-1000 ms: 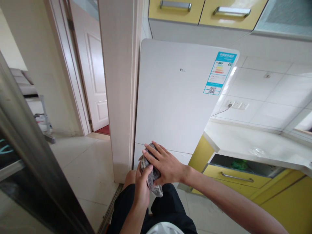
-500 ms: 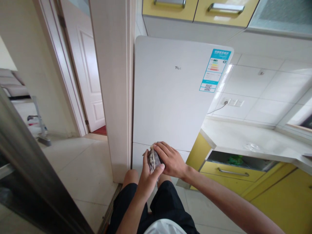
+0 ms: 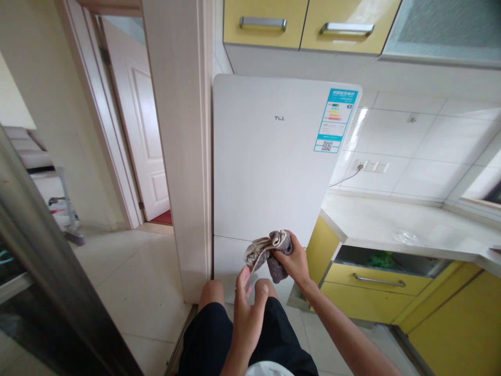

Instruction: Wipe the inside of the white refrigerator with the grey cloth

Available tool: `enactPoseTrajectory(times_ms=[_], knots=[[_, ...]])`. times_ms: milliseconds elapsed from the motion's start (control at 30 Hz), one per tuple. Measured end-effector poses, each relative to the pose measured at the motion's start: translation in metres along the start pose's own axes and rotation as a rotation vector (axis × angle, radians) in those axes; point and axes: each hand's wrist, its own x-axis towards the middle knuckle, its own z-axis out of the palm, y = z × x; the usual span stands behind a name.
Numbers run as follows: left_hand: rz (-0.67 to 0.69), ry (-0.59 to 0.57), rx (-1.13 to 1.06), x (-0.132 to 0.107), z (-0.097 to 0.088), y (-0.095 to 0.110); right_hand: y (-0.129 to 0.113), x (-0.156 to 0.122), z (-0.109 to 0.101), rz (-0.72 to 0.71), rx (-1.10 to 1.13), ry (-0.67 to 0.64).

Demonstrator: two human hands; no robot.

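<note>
A crumpled grey-brown cloth (image 3: 266, 248) hangs in front of the lower part of a white fridge (image 3: 270, 167). My right hand (image 3: 295, 261) is closed on the cloth's right side, gripping it at about the seam between the two fridge doors. My left hand (image 3: 246, 308) is just below the cloth with fingers loosely apart; its fingertips reach up to the cloth's hanging corner. My knees in black shorts (image 3: 235, 334) are below both hands.
A white door post (image 3: 180, 156) stands left of the fridge, with an open doorway and white door (image 3: 146, 141) beyond. A pale countertop (image 3: 399, 224) and yellow cabinets (image 3: 376, 287) with a partly open drawer are to the right. Yellow wall cabinets (image 3: 305, 23) hang above.
Both hands were wrapped round the bunched cloth. Now my right hand has lifted it up and rightwards, and my left hand has dropped away below it and opened.
</note>
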Motion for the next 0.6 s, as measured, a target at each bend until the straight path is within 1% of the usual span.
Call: enactPoseTrajectory(times_ms=[100, 133, 233, 300, 433, 533, 600], knots=[[0.002, -0.123, -0.017, -0.009, 0.01, -0.009, 0.0, 0.002, 0.002, 0.157, 0.224, 0.006], [0.015, -0.146, -0.007, -0.009, 0.014, -0.012, 0.0, 0.002, 0.002, 0.192, 0.28, -0.001], [0.042, -0.156, 0.015, -0.003, 0.019, -0.021, 0.001, -0.005, 0.002, 0.244, 0.385, -0.049], [0.035, -0.155, 0.028, 0.005, 0.02, -0.024, 0.0, -0.014, 0.002, 0.252, 0.448, -0.129], [-0.005, -0.192, 0.105, 0.013, 0.016, -0.022, -0.005, -0.034, 0.002, 0.257, 0.567, -0.365], [0.013, -0.198, 0.123, 0.013, 0.012, -0.016, -0.007, -0.044, 0.003, 0.298, 0.642, -0.441], [0.01, -0.237, 0.085, 0.015, 0.01, -0.013, -0.009, -0.049, 0.003, 0.315, 0.73, -0.482]])
